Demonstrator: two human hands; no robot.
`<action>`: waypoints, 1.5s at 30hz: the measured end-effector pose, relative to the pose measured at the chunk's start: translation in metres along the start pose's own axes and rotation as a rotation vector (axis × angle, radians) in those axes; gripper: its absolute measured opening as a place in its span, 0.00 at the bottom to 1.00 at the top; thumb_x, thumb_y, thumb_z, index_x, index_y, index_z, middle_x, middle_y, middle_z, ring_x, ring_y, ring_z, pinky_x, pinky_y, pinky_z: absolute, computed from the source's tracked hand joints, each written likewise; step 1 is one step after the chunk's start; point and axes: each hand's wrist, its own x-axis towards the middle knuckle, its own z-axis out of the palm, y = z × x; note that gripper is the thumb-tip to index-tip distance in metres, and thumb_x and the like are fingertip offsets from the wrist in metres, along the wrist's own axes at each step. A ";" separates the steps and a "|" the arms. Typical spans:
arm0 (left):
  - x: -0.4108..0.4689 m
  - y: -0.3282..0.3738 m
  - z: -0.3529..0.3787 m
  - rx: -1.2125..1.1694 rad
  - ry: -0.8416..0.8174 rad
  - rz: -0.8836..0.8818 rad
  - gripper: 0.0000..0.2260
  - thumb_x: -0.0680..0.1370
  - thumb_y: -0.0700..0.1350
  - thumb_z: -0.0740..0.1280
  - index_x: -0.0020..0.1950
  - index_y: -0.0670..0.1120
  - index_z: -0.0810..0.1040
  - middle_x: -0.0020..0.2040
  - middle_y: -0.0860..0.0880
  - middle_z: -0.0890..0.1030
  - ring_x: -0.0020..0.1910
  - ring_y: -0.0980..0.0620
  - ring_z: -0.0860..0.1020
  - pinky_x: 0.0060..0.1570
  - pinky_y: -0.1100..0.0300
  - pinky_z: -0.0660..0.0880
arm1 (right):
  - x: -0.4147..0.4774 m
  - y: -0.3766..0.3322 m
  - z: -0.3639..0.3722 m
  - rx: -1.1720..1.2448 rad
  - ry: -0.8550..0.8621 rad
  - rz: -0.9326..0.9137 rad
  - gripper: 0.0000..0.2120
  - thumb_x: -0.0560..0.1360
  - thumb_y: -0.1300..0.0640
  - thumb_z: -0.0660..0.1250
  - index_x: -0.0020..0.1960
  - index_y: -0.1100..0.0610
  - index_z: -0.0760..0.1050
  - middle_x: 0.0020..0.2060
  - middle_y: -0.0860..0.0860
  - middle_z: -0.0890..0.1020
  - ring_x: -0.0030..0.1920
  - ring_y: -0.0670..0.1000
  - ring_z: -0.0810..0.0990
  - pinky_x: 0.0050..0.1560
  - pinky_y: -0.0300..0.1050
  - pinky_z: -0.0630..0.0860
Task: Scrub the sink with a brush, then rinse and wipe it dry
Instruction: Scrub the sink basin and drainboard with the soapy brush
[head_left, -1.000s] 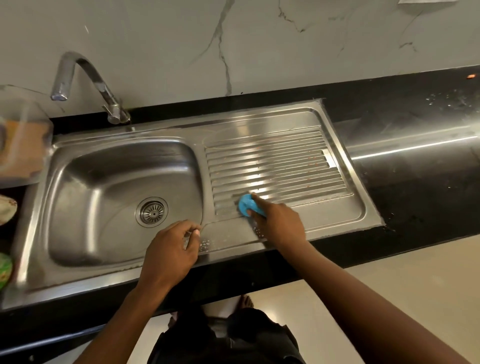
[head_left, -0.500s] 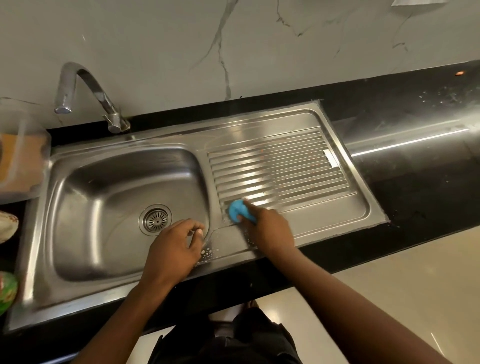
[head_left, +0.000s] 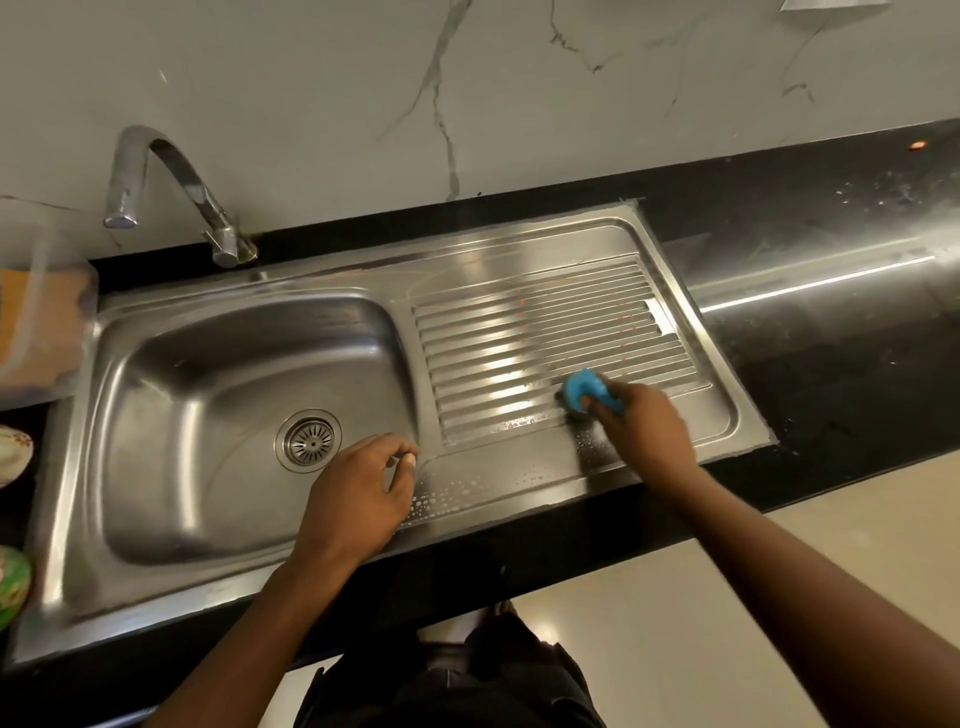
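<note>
Nearest the observer, the person's left hand (head_left: 358, 499) rests on the front rim of the sink (head_left: 218, 587), at the divide between basin and drainboard. Its fingers are loosely curled and nothing is seen in them. Just beside it, suds and droplets (head_left: 467, 488) bead on the flat front ledge. Further right, the right hand (head_left: 644, 431) grips a small blue brush (head_left: 589, 392), fingers wrapped over its top, and presses it onto the near ribs of the drainboard (head_left: 545, 332), right of centre. Beyond, the far ribs carry reddish specks that appear unscrubbed. The basin (head_left: 208, 395) with its drain strainer (head_left: 308, 440) looks dry and soap-free. The tap (head_left: 171, 182) stands behind the basin's left end, with no water visible at its spout. Risk assessment: the steel is wet and soapy, so a hard stroke could skid the brush off the ribs or out of the grip. Strokes drawn toward the front edge could push suds over onto the black countertop (head_left: 831, 364) or the floor. Strokes across the ribs may also leave residue in the grooves. Change noted: half a second ago the brush sat at the near left corner of the ribbed area, and it has since travelled right along those ribs. The left hand has kept its place on the rim.
</note>
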 end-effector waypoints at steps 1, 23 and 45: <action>0.000 0.000 0.001 0.001 -0.001 0.000 0.05 0.81 0.47 0.68 0.51 0.53 0.83 0.47 0.59 0.84 0.47 0.58 0.81 0.48 0.54 0.80 | 0.004 0.010 -0.011 0.020 0.018 0.024 0.21 0.81 0.40 0.67 0.69 0.48 0.78 0.42 0.45 0.83 0.38 0.44 0.81 0.36 0.43 0.76; 0.014 0.049 0.053 -0.002 -0.033 -0.002 0.05 0.81 0.48 0.68 0.53 0.56 0.83 0.49 0.62 0.83 0.48 0.61 0.80 0.49 0.54 0.81 | 0.020 0.066 -0.039 -0.015 0.045 -0.029 0.24 0.82 0.40 0.65 0.75 0.48 0.72 0.48 0.49 0.84 0.39 0.43 0.80 0.41 0.42 0.80; 0.022 0.074 0.079 -0.040 -0.045 0.002 0.07 0.82 0.48 0.67 0.56 0.55 0.84 0.50 0.59 0.83 0.48 0.61 0.80 0.49 0.57 0.80 | 0.008 0.040 -0.012 -0.006 -0.040 -0.138 0.25 0.82 0.39 0.63 0.78 0.43 0.69 0.52 0.48 0.84 0.45 0.45 0.82 0.49 0.48 0.83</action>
